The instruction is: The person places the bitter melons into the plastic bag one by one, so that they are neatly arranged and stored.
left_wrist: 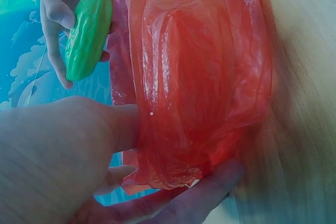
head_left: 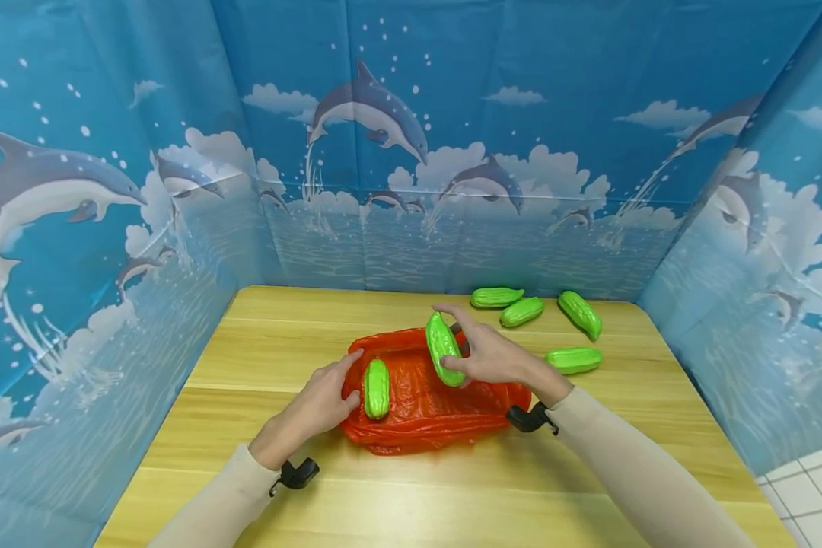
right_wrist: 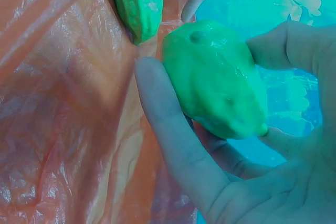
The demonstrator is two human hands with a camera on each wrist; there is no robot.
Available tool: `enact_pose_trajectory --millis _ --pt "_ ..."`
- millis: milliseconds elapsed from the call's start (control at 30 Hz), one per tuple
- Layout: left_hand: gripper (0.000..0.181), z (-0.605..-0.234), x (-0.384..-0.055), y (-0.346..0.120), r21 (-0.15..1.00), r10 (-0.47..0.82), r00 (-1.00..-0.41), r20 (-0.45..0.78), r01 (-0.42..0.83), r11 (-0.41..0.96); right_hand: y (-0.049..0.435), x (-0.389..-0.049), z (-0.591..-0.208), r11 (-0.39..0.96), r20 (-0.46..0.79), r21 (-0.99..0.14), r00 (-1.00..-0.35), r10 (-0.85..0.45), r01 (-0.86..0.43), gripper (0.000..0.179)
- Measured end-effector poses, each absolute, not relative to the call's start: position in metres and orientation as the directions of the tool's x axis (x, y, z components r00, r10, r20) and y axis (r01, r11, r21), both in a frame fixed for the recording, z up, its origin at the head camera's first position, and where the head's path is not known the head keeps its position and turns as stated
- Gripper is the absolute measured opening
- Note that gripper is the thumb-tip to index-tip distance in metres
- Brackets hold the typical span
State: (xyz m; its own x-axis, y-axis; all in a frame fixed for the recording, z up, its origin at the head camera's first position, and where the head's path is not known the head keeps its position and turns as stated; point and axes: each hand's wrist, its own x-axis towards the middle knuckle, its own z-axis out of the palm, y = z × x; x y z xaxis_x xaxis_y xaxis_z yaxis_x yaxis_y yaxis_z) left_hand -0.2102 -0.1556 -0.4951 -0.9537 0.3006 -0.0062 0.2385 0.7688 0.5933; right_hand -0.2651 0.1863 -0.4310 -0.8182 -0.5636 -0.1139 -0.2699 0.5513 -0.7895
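My right hand [head_left: 489, 354] grips a bright green, ridged bitter melon [head_left: 442, 348] between thumb and fingers, holding it above the right part of an open red plastic bag [head_left: 425, 438]. Its bumpy end faces the right wrist view, where the bitter melon [right_wrist: 215, 82] hides part of the fingers. At the bag's left end, my left hand [head_left: 318, 396] holds the edge. The left wrist view shows the thumb and fingers on either side of the red plastic [left_wrist: 194, 77]. Another bitter melon [head_left: 377, 389] lies in the bag near the left hand.
Several more bitter melons lie on the wooden table [head_left: 246, 358] at the back right, including a pair close together [head_left: 522, 312] and one nearest the right forearm [head_left: 573, 360]. A blue dolphin-print curtain [head_left: 452, 243] stands behind the table and on both sides.
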Motion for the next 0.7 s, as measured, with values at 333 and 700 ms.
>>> enact_pose_trajectory --millis 333,700 --pt "0.080 -0.499 -0.213 -0.162 0.609 0.351 -0.934 0.065 0.316 0.728 0.177 -0.267 -0.430 0.615 -0.113 -0.714 -0.812 -0.573 -0.335 0.097" --pt "0.079 -0.490 -0.210 -0.156 0.593 0.320 -0.947 0.027 0.273 0.758 0.160 -0.269 -0.429 0.657 -0.125 -0.642 -0.790 -0.600 -0.397 0.098"
